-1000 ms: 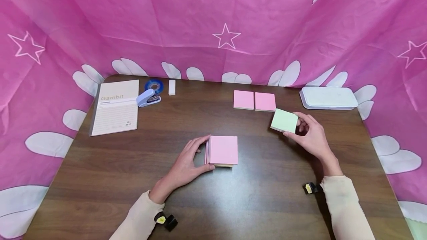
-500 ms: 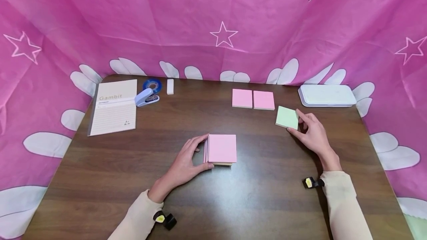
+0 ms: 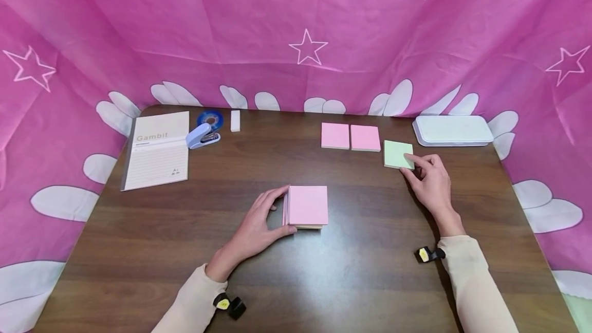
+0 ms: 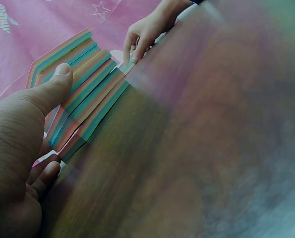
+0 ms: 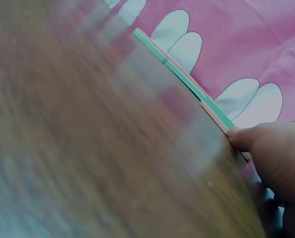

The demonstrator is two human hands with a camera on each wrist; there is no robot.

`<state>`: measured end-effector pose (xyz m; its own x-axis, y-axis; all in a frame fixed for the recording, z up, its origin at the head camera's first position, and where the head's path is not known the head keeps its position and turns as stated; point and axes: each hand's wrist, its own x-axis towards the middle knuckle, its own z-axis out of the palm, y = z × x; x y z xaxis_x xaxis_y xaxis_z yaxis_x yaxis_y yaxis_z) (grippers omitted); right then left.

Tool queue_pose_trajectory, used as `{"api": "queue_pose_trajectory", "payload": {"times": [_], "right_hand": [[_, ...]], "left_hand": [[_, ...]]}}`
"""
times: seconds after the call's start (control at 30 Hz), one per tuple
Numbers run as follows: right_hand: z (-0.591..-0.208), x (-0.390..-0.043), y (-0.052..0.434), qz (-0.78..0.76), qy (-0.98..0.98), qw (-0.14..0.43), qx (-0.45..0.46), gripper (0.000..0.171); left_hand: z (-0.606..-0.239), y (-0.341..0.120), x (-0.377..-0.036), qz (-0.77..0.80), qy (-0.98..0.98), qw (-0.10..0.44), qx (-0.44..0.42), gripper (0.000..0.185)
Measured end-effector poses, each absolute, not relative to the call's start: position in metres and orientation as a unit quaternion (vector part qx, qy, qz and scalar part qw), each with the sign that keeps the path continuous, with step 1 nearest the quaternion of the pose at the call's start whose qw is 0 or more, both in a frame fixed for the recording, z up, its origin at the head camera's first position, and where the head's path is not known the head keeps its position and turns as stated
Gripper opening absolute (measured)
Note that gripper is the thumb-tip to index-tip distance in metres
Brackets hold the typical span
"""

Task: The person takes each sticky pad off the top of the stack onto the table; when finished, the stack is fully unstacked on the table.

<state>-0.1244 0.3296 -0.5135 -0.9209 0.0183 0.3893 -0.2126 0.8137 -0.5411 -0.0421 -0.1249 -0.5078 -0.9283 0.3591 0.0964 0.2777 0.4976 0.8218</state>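
In the head view, a tall stack of square sticky note pads [image 3: 308, 205] with a pink top stands mid-table. My left hand [image 3: 254, 235] holds its left side, thumb at the near face and fingers at the far one. Striped multicoloured edges of the stack [image 4: 88, 89] show in the left wrist view. A light green sticky note pad [image 3: 396, 154] lies flat at the right. My right hand [image 3: 431, 184] has its index finger over that pad's right side and its thumb at the near edge. Two pink pads, the left one [image 3: 335, 135] and the right one [image 3: 365, 137], lie beside it in a row.
A white case [image 3: 452, 130] sits at the back right. At the back left are a notebook [image 3: 157, 155], a light blue stapler [image 3: 200, 136] touching its edge, a blue tape roll [image 3: 210, 118] and a white eraser [image 3: 235, 121]. A pink curtain hangs behind the table.
The green pad, tilted in my right hand earlier, has come down flat and square beside the pink pads. My right index finger has shifted onto its top. The left hand stays on the stack.
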Motion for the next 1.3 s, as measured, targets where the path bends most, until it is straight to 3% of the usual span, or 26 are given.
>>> {"api": "queue_pose_trajectory", "payload": {"times": [0.2, 0.67, 1.0, 1.3], "right_hand": [[-0.513, -0.127, 0.326, 0.29, -0.932, 0.217, 0.031, 0.033], [-0.512, -0.161, 0.318, 0.265, -0.941, 0.209, -0.023, 0.032], [-0.513, -0.162, 0.316, 0.282, -0.936, 0.205, -0.035, 0.036], [-0.509, -0.154, 0.303, 0.37, -0.887, 0.272, -0.038, 0.035]], "left_hand": [[-0.509, -0.124, -0.041, 0.468, 0.863, 0.036, 0.188, 0.093], [-0.507, -0.125, -0.044, 0.461, 0.868, 0.045, 0.179, 0.093], [-0.507, -0.126, -0.041, 0.464, 0.867, 0.053, 0.174, 0.095], [-0.506, -0.125, -0.041, 0.461, 0.868, 0.046, 0.18, 0.095]]}}
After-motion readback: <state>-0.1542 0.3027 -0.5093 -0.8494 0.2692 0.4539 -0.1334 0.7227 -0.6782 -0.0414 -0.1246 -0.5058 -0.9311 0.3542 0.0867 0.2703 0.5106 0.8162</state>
